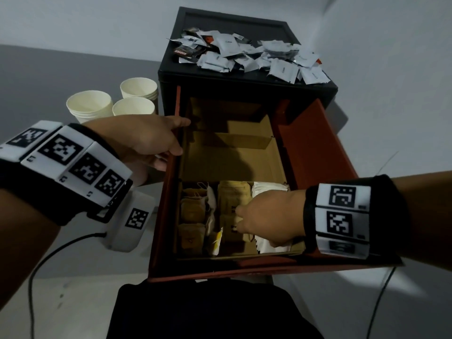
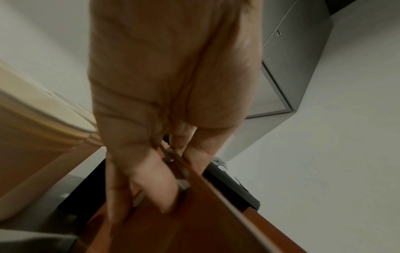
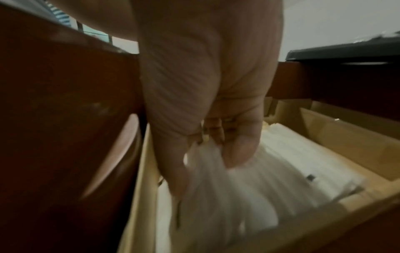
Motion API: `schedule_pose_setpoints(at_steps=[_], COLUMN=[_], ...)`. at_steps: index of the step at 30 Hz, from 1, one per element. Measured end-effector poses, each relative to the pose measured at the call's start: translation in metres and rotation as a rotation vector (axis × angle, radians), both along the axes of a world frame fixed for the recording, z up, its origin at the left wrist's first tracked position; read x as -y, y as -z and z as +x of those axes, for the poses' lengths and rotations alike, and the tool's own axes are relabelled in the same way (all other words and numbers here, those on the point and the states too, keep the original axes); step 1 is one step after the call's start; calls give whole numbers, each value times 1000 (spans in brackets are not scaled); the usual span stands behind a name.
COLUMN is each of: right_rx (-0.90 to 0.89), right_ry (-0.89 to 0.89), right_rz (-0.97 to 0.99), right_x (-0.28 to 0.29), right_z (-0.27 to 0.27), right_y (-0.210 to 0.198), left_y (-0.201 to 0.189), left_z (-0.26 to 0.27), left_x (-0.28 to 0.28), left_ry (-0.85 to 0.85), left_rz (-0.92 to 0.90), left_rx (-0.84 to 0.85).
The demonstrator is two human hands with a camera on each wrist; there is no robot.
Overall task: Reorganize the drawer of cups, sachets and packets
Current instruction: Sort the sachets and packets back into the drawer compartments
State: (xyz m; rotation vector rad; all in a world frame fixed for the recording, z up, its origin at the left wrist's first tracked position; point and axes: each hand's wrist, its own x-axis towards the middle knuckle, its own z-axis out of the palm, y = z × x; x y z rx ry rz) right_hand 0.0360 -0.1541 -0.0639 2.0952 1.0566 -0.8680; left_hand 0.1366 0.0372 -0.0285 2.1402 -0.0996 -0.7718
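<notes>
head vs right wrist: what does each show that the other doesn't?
Head only: the left hand on the drawer's left wall, the paper cups beside the cabinet, the pile of sachets on the cabinet top, the brown tea bags, the bare rear compartments.

Right wrist only: the underside of the grip, fingers curled round a bunch of white packets.

Both: the right hand in the drawer's front right compartment, and the cardboard dividers.

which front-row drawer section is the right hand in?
The rightmost one, holding the white packets. The right hand grips a bunch of them; the two sections to its left hold brown sachets and tea bags.
</notes>
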Motion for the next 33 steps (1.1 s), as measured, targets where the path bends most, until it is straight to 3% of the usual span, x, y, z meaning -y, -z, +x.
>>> schedule_pose_setpoints(at_steps=[3,6,9,12,14,19,24,28,31,33], right_rx=[-34,96,216,28,-70,-85,138,422,438,573], right_ry=[214,437,559,634,632,599,666,795,933,952], right_rz=[179,348,193,-79,-135,-162,155,709,740,914], right_x=[2,9,15,15,13,11,18,34,41,47], right_z=[14,37,45,39,29,30,52,78,87,90], right_y=[-20,-39,-50,-41,-29,-24,-54,-79,-91,-87], left_y=[0,0,-1,-1,0,2,3,-1,-9,-17], left_z=[1,0,1,1,1,3,3,4,9,18], left_x=[0,0,0,1,1,-1,-5,-6,-2,1], left_ry=[15,35,43,36,30,35,53,69,65,38], left_rz=[-4,-13,-13,14,21,22,-13,32,104,103], left_rx=[14,31,31,26,19,11,4,-20,47,126])
